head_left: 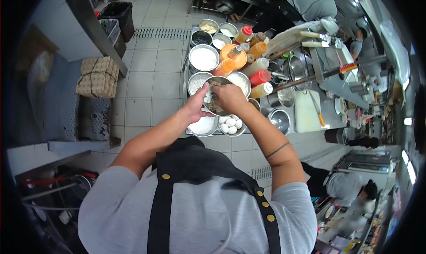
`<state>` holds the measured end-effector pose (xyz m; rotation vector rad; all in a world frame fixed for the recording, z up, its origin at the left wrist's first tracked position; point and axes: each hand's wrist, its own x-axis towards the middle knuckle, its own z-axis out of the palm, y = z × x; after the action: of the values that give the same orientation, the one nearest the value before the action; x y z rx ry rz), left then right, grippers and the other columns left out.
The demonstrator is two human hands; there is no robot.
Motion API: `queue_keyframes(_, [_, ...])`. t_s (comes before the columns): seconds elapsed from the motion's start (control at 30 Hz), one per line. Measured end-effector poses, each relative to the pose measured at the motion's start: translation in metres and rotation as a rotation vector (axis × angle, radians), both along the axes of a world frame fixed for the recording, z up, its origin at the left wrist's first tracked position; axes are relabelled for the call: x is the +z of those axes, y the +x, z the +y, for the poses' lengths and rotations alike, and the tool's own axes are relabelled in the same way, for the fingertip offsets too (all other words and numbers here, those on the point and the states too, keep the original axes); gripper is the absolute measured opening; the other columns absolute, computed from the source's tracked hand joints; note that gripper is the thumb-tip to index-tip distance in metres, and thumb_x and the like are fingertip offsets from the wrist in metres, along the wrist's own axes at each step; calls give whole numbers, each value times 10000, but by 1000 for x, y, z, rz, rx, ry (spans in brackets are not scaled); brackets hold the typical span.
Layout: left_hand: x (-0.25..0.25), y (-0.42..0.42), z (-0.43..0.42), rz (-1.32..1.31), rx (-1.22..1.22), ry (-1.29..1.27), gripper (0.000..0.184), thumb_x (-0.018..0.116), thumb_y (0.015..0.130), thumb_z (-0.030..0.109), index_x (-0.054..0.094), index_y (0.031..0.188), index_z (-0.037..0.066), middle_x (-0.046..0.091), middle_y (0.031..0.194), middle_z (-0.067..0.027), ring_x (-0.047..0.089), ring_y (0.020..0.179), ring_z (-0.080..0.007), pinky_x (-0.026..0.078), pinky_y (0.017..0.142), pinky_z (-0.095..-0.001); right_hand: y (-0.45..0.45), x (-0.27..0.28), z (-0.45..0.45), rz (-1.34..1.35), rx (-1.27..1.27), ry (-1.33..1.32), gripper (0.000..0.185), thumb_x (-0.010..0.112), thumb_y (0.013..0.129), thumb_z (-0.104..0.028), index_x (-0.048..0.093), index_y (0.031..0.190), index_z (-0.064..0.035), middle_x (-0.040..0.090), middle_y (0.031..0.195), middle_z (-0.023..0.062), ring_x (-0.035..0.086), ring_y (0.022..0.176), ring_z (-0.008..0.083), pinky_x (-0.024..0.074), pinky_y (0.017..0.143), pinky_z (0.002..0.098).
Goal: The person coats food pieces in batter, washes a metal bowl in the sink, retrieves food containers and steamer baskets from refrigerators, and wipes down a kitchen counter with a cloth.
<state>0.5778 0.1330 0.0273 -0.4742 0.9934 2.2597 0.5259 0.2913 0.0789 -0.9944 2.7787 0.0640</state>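
Note:
My left hand (194, 106) grips the side of a metal bowl (227, 81), thumb at the rim and fingers beneath. Brownish pieces (214, 107), perhaps meat, lie inside with some white powder. My right hand (230, 98) reaches into the bowl, its fingers curled down among the pieces; the fingertips are partly hidden. Just below the bowl, a container of white eggs (230, 126) and a pan of white powder (203, 126) stand on the counter. More white powder fills a round container (196, 83) left of the bowl and another container (239, 82) to its right.
Squeeze bottles (259, 78) crowd the counter beyond the bowl. A knife (316, 107) lies on a white cutting board (307, 114) at right. Stacked egg trays (97, 76) stand at left, near lined bins (116, 21). Other people (310, 5) work nearby.

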Motion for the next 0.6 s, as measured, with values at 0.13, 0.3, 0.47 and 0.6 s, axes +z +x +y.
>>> queue_keyframes(0.13, [-13, -8, -12, -34, 15, -21, 669, 451, 965, 676, 458, 1424, 190, 612, 1302, -74, 614, 1188, -257, 516, 938, -550, -4, -12, -9, -60, -35, -167, 290, 753, 731, -182, 658, 989, -91, 717, 828, 136, 699, 767, 343, 553, 676, 440])
queue_keyframes(0.3, [-5, -9, -27, -78, -58, -10, 647, 452, 962, 682, 493, 1387, 196, 631, 1271, -67, 643, 1136, -251, 525, 923, -529, -12, -2, -14, -239, -143, -266, 226, 744, 701, -172, 691, 914, -115, 725, 815, 116, 706, 768, 326, 555, 721, 439])
queue_keyframes(0.47, [-26, -17, -33, -91, -97, 57, 621, 435, 971, 676, 445, 1412, 239, 571, 1320, -53, 607, 1153, -237, 530, 897, -537, -20, 4, -10, -276, -217, -269, 261, 763, 701, -204, 704, 929, -92, 732, 835, 109, 711, 813, 312, 555, 757, 425])
queue_keyframes(0.6, [-12, -25, -35, -92, -103, -20, 636, 438, 958, 695, 514, 1361, 208, 660, 1213, -52, 657, 1089, -229, 543, 882, -500, -18, -10, -31, -198, -203, -213, 263, 763, 722, -220, 692, 942, -94, 726, 842, 125, 705, 821, 329, 553, 767, 444])
